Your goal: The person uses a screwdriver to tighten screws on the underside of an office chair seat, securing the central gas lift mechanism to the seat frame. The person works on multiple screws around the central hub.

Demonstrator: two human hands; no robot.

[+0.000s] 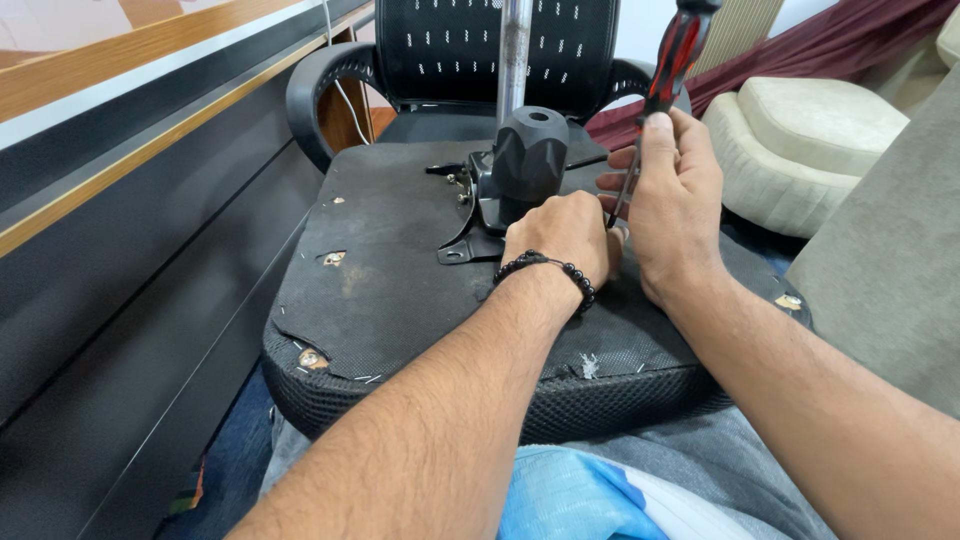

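An upturned black office chair seat [400, 260] is laid across the lap, its underside exposed for access to the black mechanism [515, 175] bolted at its centre. Beside that, the left hand [562, 238] is curled shut, contents hidden. The right hand [672, 195] is clamped on a red-and-black screwdriver [665, 85], tip down. No labels are seen.

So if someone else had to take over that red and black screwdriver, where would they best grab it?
Probably by the upper handle of the screwdriver, coming from above and the right. The handle stands nearly upright and its top is free, while the right hand wraps its lower end and shaft. The left hand and the black mechanism on the chair seat underside crowd the tip.
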